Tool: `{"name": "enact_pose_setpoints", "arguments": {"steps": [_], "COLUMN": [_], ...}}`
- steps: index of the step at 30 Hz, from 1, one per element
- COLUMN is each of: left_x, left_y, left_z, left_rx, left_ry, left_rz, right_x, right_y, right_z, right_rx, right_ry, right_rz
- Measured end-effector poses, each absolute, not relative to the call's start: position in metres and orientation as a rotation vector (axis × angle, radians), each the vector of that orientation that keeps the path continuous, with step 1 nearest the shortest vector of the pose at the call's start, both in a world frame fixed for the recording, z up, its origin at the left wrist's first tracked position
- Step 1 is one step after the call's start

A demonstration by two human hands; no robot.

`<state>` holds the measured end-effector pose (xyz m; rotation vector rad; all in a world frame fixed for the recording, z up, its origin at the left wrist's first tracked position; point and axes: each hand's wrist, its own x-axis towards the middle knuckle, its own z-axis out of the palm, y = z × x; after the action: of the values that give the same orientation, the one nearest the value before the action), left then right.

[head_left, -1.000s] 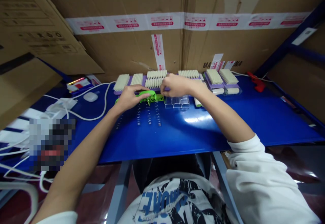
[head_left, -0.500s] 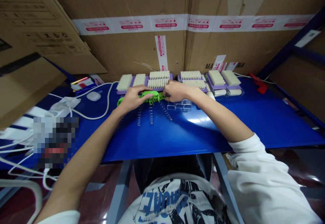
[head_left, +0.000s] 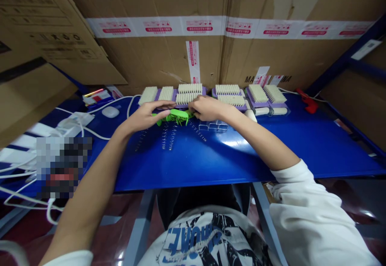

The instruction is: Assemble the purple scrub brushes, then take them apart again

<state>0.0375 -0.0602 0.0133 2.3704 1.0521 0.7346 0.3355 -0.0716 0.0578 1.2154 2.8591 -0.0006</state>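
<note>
My left hand (head_left: 143, 117) is over the blue table with fingers stretched and the thumb apart from them. Its thumb lies over or beside the left end of the green plastic parts (head_left: 178, 116); whether it touches them I cannot tell. My right hand (head_left: 208, 108) is closed in a pinch at the right end of the green parts, its fingertips partly hidden. Several thin metal springs lie in front, among them a left spring (head_left: 141, 139) and a right spring (head_left: 199, 132). Clear plastic pieces (head_left: 212, 126) sit beneath my right hand.
Purple brushes with pale bristles (head_left: 189, 97) line the back of the blue table (head_left: 193, 165), against a cardboard box (head_left: 150, 56). White rollers (head_left: 268, 111) and a red tool (head_left: 308, 101) are at right. A white mouse (head_left: 110, 112), power strip (head_left: 76, 122) and cables are at left.
My left hand has moved left, its thumb drawing back from the middle of the green parts. My right hand has shifted slightly left. The springs' visible positions have changed a little.
</note>
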Motion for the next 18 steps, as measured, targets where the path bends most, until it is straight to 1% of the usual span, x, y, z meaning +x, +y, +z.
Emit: {"name": "enact_pose_setpoints", "arguments": {"steps": [3, 6, 11, 18], "left_x": [0.026, 0.024, 0.034, 0.041], "left_y": [-0.061, -0.059, -0.054, -0.048], "left_z": [0.016, 0.014, 0.002, -0.007], "left_rx": [2.342, 2.421, 2.450, 2.441], "left_ry": [1.028, 1.036, 1.073, 1.104], "left_rz": [0.687, 0.663, 0.729, 0.789], "right_x": [0.330, 0.324, 0.316, 0.316], "right_y": [-0.076, -0.079, -0.077, -0.074], "right_z": [0.056, 0.052, 0.043, 0.037], "right_rx": [1.219, 1.176, 1.207, 1.308], "right_ry": [2.882, 2.907, 2.909, 2.868], "right_rz": [0.098, 0.129, 0.228, 0.219]}}
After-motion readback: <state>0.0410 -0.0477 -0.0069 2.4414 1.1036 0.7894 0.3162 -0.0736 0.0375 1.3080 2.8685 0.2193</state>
